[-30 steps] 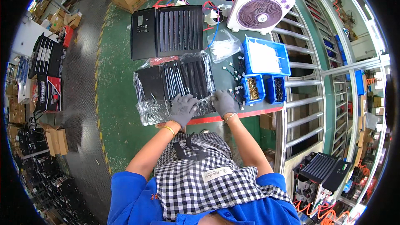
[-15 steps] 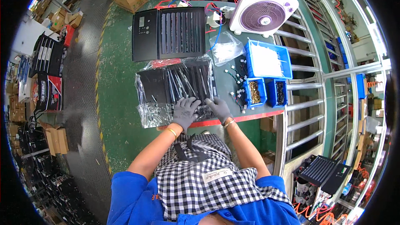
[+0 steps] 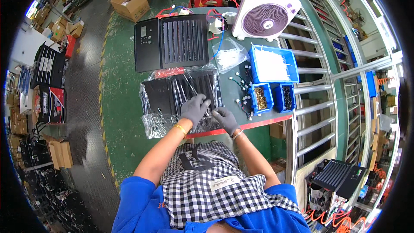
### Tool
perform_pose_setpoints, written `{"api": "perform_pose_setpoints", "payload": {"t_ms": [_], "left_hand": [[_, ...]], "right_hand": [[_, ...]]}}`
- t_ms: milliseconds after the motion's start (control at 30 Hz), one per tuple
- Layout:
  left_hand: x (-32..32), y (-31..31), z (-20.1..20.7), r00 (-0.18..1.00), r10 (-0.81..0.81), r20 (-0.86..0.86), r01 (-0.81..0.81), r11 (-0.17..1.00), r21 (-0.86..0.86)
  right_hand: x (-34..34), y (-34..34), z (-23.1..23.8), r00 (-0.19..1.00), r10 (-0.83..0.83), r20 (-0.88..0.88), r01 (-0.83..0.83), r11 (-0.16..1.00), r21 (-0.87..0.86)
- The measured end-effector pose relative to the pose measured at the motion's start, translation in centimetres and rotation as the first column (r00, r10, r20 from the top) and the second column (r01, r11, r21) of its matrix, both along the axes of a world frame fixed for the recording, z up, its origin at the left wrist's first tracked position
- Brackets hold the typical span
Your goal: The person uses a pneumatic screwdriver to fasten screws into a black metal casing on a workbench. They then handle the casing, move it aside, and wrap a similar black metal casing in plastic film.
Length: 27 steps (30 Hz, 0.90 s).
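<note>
Item: black slatted panel (image 3: 158,92), 1 piece, with clear film (image 3: 160,126) over it, loose and crumpled along the near side.
Location: flat on the worktable (image 3: 227,90), by its red near edge, just in front of 1 bare black panel (image 3: 148,56).
Left hand: grey-gloved hand (image 3: 195,111) over the panel's near part; fingers bent, cannot tell whether film is pinched.
Right hand: grey-gloved hand (image 3: 225,119) at the near right corner; fingers curled, tips by the film, grip cannot be told.
Weight: probably light to moderate for its breadth.
Body: likely stiff plastic; slats probably the weaker part, apt to flex under a hard press.
Surface: smooth-looking, likely to scuff.
Film: thin, soft, probably slippery over the panel; may slide or tear if tugged.
Best hold: judged to be the 2 solid side edges, palms under, film gathered in with the panel; slats best left unloaded.
Alongside, right: loose connector wires (image 3: 243,84), 2 small blue bins (image 3: 264,111), 1 larger blue tray (image 3: 254,67).
</note>
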<state>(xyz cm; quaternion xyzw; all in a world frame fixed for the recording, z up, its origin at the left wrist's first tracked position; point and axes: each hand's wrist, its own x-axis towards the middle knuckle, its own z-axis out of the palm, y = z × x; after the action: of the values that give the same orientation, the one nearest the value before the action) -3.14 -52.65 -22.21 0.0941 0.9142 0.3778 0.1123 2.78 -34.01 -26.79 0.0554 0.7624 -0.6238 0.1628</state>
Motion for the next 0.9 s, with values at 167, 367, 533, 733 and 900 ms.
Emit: {"api": "perform_pose_setpoints", "payload": {"t_ms": [167, 367, 533, 733, 900], "left_hand": [[-5.3, 5.2, 2.0, 0.961, -0.053, 0.273, 0.172, 0.885, -0.433], [-7.8, 7.1, -2.9, 0.967, -0.018, 0.254, 0.148, 0.852, -0.503], [-8.6, 5.6, -5.5, 0.982, 0.076, 0.174, 0.0, 0.917, -0.398], [-8.6, 5.2, -5.2, 0.984, 0.136, 0.112, -0.096, 0.948, -0.305], [-9.1, 4.5, -5.0, 0.983, 0.124, 0.134, -0.086, 0.961, -0.262]], "right_hand": [[0.2, -1.9, 2.8, 0.991, -0.095, 0.097, 0.113, 0.973, -0.2], [-0.2, -2.6, 0.1, 0.995, -0.095, 0.037, 0.092, 0.992, 0.082], [0.6, -3.4, 1.3, 0.99, -0.091, 0.103, 0.082, 0.992, 0.096], [3.0, -2.7, 3.0, 0.999, -0.051, -0.017, 0.053, 0.992, 0.118], [4.3, -2.2, 4.9, 0.974, 0.124, -0.192, -0.055, 0.943, 0.329]]}}
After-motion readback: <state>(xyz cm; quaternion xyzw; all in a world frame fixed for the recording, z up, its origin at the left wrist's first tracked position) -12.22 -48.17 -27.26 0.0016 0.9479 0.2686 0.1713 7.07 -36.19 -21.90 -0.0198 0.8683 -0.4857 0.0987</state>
